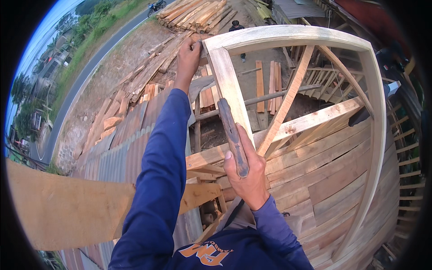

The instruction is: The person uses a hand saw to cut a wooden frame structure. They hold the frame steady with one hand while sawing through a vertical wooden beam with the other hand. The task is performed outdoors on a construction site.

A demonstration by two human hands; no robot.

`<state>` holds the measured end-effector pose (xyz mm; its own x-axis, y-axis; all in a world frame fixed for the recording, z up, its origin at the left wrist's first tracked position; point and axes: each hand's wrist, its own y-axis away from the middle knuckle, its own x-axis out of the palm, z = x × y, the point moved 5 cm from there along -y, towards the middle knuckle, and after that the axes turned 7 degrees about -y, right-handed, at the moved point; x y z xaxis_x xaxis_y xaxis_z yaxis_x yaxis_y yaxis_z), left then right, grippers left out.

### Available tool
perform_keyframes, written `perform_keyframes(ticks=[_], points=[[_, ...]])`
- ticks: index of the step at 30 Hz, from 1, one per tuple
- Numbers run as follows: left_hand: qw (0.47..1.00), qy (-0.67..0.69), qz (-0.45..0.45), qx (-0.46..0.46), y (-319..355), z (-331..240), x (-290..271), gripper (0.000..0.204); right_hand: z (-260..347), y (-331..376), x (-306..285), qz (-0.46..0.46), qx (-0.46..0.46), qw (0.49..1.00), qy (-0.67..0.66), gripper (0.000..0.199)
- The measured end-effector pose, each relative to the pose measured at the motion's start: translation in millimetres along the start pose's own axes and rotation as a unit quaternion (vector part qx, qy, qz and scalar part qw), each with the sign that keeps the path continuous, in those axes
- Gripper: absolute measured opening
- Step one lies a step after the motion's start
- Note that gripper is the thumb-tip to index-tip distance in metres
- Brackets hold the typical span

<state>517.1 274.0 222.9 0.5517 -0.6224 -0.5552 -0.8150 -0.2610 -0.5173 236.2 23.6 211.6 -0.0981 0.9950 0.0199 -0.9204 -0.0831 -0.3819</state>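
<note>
My right hand [246, 173] is wrapped round a dark, worn wooden handle [233, 139], long and narrow. A thin dark edge appears to run from it along the pale wooden frame's left side; seen nearly edge-on, the tool resembles a handsaw, but I cannot be sure. Farther out, my left hand [188, 60] has its fingers curled in a pinch beside the frame's top left corner. What those fingers grip is too small to make out. The large frame [288, 37] stands tilted before me, with a diagonal brace [288, 99] crossing its opening.
Planks [333, 180] form a surface at the right, beside a thick beam [315, 119]. Corrugated metal roofing [112, 157] slopes below my left arm, and a wide board [67, 204] juts in. Far below are stacked timber [193, 15], a person [235, 26] and a road [90, 72].
</note>
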Motion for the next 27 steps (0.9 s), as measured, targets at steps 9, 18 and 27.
perform_keyframes(ticks=[9,18,27], points=[[0.999,-0.029,-0.033,0.016,9.4,-12.9,-8.4,0.033,7.2,-26.7,13.9,-0.019,-0.019,0.999,0.031,0.059],[0.998,-0.01,-0.04,0.057,14.4,-34.1,-10.1,0.031,4.5,-47.4,17.6,-0.022,0.034,0.999,0.003,0.054],[0.999,-0.01,-0.04,0.024,15.0,-24.3,-15.7,0.033,0.9,-20.8,17.8,-0.008,-0.009,0.999,0.046,0.06]])
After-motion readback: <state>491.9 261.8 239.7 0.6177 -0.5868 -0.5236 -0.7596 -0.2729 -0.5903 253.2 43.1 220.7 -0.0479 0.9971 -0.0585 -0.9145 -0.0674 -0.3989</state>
